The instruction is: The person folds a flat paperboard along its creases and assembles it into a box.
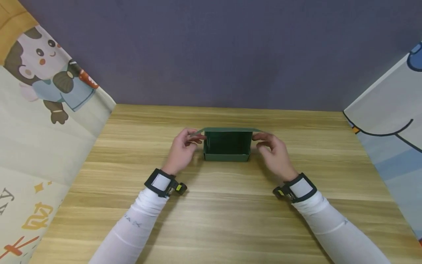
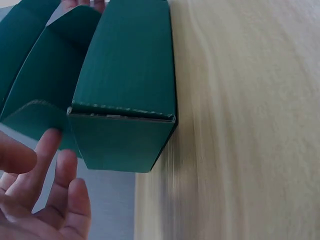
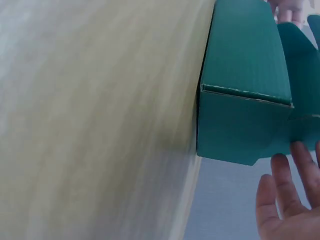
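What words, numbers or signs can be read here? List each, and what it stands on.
"KY", perhaps cut off at the picture's edge: left printed sheet.
Yellow character: same sheet, too stylised to read surely.
Dark lettering: left sleeve, too small and blurred.
Small mark: right sleeve, unreadable.
Green box: no text visible.

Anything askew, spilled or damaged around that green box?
Nothing stands out: the green box sits straight on the table, its lid raised between the left hand and right hand. The pale edge lines look like bare cardboard rather than damage.
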The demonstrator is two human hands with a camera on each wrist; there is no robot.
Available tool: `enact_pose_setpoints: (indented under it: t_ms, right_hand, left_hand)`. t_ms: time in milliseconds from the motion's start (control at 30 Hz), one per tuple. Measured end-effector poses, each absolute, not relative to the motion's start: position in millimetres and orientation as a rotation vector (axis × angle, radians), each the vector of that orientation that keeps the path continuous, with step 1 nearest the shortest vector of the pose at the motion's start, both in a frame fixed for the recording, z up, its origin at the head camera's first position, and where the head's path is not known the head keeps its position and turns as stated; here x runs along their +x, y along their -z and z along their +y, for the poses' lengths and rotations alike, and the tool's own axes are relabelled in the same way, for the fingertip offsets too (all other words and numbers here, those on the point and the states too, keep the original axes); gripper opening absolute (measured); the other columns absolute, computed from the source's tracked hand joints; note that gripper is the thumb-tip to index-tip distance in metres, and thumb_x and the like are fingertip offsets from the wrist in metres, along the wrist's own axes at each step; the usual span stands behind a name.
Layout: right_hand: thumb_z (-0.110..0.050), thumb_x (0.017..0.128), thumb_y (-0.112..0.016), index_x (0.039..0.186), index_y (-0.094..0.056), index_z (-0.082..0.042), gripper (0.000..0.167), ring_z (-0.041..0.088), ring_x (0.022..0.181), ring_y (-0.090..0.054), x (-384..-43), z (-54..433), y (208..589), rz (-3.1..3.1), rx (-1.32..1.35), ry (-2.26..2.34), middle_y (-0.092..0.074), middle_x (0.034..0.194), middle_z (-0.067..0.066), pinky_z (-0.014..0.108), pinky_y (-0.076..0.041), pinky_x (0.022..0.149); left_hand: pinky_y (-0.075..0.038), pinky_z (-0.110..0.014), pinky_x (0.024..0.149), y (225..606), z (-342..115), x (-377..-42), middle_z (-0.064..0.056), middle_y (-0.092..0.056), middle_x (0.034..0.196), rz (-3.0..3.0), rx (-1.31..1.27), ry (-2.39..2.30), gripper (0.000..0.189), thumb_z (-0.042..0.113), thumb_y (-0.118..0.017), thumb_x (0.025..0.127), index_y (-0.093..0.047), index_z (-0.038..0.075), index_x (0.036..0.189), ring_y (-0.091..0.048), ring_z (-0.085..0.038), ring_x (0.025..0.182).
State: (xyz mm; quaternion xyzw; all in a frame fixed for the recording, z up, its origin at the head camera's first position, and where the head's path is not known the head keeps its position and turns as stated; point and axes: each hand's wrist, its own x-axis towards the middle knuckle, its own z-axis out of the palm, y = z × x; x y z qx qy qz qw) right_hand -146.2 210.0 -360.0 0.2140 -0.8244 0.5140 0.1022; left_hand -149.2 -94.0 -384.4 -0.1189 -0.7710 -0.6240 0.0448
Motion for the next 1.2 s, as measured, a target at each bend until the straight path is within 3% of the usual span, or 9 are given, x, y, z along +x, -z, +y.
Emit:
enact_pose_setpoints:
  t_ms: [133,267,400,533,633,767,933,1200]
  right_hand:
    - [0.009,0.095,-0.045,0.115,-0.055,0.003,0.023,0.03,0.112,-0.059,-156.6,220.8,370.3,-2.474,0.607,-1.665,-0.064,0.116,0.02,0.017,-0.048,0.089]
    - [0.001,0.1,-0.043,0.115,-0.056,-0.003,0.02,0.017,0.108,-0.061,-169.8,231.7,384.9,-2.484,0.57,-1.769,-0.066,0.111,0.012,0.025,-0.051,0.09]
    - [-0.008,0.104,-0.037,0.121,-0.053,-0.001,0.024,0.012,0.108,-0.06,-176.7,238.7,389.9,-2.488,0.547,-1.91,-0.061,0.118,0.011,0.03,-0.051,0.091]
    - [-0.026,0.106,-0.037,0.126,-0.051,0.0,0.036,0.01,0.116,-0.056,-182.2,244.0,388.4,-2.508,0.5,-2.09,-0.05,0.133,0.017,0.024,-0.046,0.097]
    - [-0.04,0.104,-0.039,0.128,-0.05,0.002,0.049,0.011,0.117,-0.058,-186.2,246.5,384.5,-2.536,0.488,-2.186,-0.055,0.13,0.017,0.021,-0.043,0.1]
    - [-0.049,0.1,-0.044,0.128,-0.05,0.003,0.06,0.014,0.114,-0.061,-193.2,246.8,375.1,-2.646,0.494,-2.159,-0.064,0.119,0.011,0.022,-0.045,0.101]
    - [-0.048,0.095,-0.055,0.124,-0.057,-0.009,0.049,0.013,0.112,-0.062,-201.9,244.6,360.1,-2.877,0.495,-1.907,-0.063,0.122,0.007,0.024,-0.049,0.097]
    - [-0.053,0.087,-0.064,0.121,-0.059,-0.017,0.049,0.019,0.103,-0.062,-212.8,240.7,348.2,-3.073,0.491,-1.684,-0.066,0.115,0.004,0.031,-0.053,0.081]
  left_hand:
    - [-0.048,-0.053,0.092,383.7,-101.2,-151.5,-0.02,-0.068,0.113,-2.352,-0.318,2.047,0.03,-0.006,-0.035,0.099,-0.048,-0.004,0.126,-0.061,-0.041,0.1]
    - [-0.046,-0.057,0.094,382.6,-107.6,-154.1,-0.018,-0.07,0.111,-2.335,-0.291,2.152,0.034,0.005,-0.029,0.103,-0.047,-0.002,0.13,-0.063,-0.04,0.097]
    - [-0.045,-0.057,0.096,380.5,-114.3,-156.5,-0.018,-0.068,0.115,-2.372,-0.263,2.247,0.044,0.03,-0.027,0.107,-0.046,0.002,0.135,-0.063,-0.042,0.102]
    - [-0.044,-0.051,0.098,375.2,-119.3,-160.2,-0.014,-0.065,0.123,-2.522,-0.214,2.208,0.063,0.057,-0.024,0.102,-0.047,0.01,0.138,-0.062,-0.031,0.114]
    - [-0.045,-0.044,0.097,367.9,-119.5,-163.4,-0.009,-0.066,0.124,-2.632,-0.182,2.14,0.068,0.067,-0.034,0.095,-0.048,0.015,0.138,-0.06,-0.021,0.117]
    - [-0.05,-0.035,0.085,358.6,-115.3,-168.7,-0.006,-0.07,0.114,-2.716,-0.135,2.1,0.069,0.065,-0.057,0.086,-0.05,0.016,0.134,-0.064,-0.019,0.104]
    - [-0.05,-0.031,0.07,350.6,-107.0,-175.6,-0.006,-0.071,0.101,-2.808,-0.104,2.035,0.07,0.055,-0.072,0.08,-0.051,0.016,0.134,-0.064,-0.019,0.085]
    - [-0.055,-0.034,0.078,349.2,-97.8,-184.2,-0.008,-0.07,0.105,-2.819,-0.061,2.058,0.072,0.044,-0.079,0.078,-0.048,0.012,0.136,-0.067,-0.023,0.093]
